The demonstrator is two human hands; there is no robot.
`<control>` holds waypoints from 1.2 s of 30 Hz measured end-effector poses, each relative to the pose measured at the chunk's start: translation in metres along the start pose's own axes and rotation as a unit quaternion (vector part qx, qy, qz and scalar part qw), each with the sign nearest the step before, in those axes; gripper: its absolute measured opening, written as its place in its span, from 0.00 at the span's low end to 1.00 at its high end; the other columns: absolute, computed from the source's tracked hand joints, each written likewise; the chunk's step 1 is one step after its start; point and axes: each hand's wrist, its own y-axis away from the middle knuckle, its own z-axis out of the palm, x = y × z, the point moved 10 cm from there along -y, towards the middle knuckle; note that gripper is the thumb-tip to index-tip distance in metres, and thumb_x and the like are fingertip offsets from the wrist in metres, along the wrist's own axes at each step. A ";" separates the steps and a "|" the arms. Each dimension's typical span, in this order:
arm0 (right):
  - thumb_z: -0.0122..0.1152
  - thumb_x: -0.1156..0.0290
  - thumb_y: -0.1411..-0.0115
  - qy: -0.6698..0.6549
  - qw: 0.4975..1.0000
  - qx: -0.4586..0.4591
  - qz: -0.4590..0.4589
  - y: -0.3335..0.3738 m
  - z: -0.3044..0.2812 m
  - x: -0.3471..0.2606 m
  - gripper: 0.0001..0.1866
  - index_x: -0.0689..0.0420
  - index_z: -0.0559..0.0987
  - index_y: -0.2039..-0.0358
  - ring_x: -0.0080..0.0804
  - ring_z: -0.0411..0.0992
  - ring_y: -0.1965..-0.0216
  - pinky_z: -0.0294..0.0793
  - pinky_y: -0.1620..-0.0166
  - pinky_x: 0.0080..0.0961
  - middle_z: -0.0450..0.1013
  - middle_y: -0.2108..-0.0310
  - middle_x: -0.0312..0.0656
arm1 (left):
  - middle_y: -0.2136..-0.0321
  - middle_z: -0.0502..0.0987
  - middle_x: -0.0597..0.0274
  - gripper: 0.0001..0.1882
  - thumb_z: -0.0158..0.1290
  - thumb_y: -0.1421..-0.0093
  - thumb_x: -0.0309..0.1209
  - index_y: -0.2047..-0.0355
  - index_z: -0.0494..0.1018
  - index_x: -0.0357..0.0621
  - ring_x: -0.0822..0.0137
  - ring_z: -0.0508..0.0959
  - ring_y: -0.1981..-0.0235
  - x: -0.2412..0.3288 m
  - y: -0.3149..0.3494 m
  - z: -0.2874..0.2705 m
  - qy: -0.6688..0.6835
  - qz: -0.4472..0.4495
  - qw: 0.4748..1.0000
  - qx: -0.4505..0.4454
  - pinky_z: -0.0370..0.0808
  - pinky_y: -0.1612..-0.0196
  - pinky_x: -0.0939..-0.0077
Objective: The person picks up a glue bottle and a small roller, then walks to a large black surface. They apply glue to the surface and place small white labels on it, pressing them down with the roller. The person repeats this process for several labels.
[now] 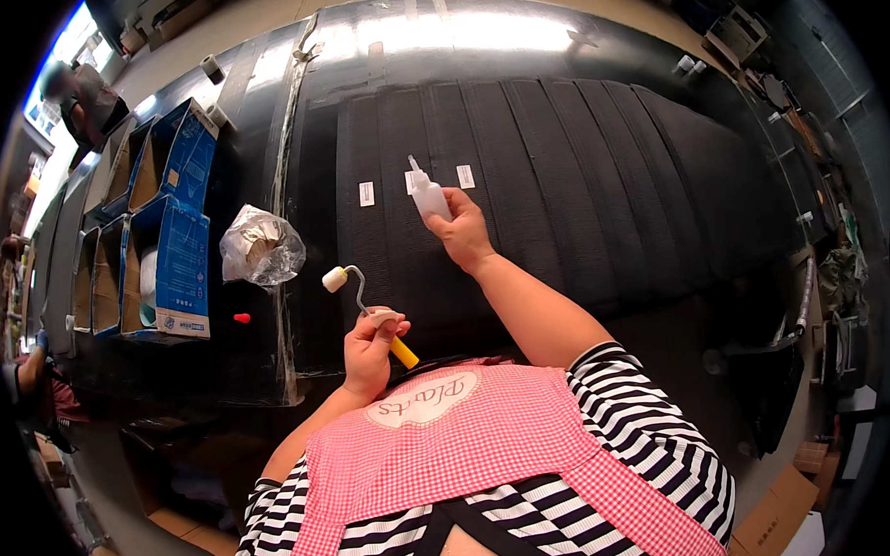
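Observation:
My left hand (369, 351) is closed round a small paint roller (358, 281) with a bent metal rod, a pale roller head and a yellow handle. A small white piece (385, 319) is also pinched in those fingers; its kind is unclear. Farther out, my right hand (463, 230) grips a translucent white squeeze bottle (428, 196), its thin nozzle tilted up and away from me. Below the bottle lie black ribbed strips (549, 176) side by side. White labels (367, 193) are on them, one partly hidden by the bottle. A small red cap (242, 318) lies on the table to the left.
Blue cardboard boxes (185, 272) stand at the left, beside a crumpled clear plastic bag (262, 247). A tape roll (211, 67) sits on the black table (314, 175) at the far left. One person (86, 99) is beyond the boxes; another's gloved hand (41, 341) shows at the left edge.

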 end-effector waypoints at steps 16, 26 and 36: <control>0.67 0.62 0.50 0.253 0.964 -0.075 -0.033 -0.091 -0.171 -0.068 0.17 0.62 0.80 0.66 0.35 0.76 0.65 0.76 0.60 0.31 0.77 0.66 0.44 | 0.59 0.70 0.59 0.10 0.53 0.34 0.32 0.62 0.79 0.36 0.71 0.77 0.62 -0.033 -0.044 0.059 -0.111 0.133 0.983 0.065 0.80 0.55 0.77; 0.67 0.54 0.46 0.281 0.952 -0.098 -0.067 -0.111 -0.173 -0.045 0.18 0.58 0.81 0.67 0.34 0.77 0.65 0.76 0.60 0.31 0.79 0.67 0.41 | 0.59 0.71 0.57 0.07 0.53 0.34 0.28 0.63 0.77 0.38 0.71 0.77 0.65 -0.033 -0.044 0.061 -0.174 0.136 0.969 0.107 0.80 0.58 0.77; 0.67 0.52 0.43 0.147 0.989 -0.033 -0.009 -0.125 -0.197 -0.006 0.20 0.60 0.82 0.67 0.30 0.78 0.65 0.76 0.60 0.27 0.80 0.69 0.40 | 0.60 0.71 0.58 0.08 0.54 0.35 0.30 0.63 0.78 0.37 0.71 0.79 0.67 -0.029 -0.044 0.063 -0.191 0.132 0.966 0.112 0.79 0.60 0.79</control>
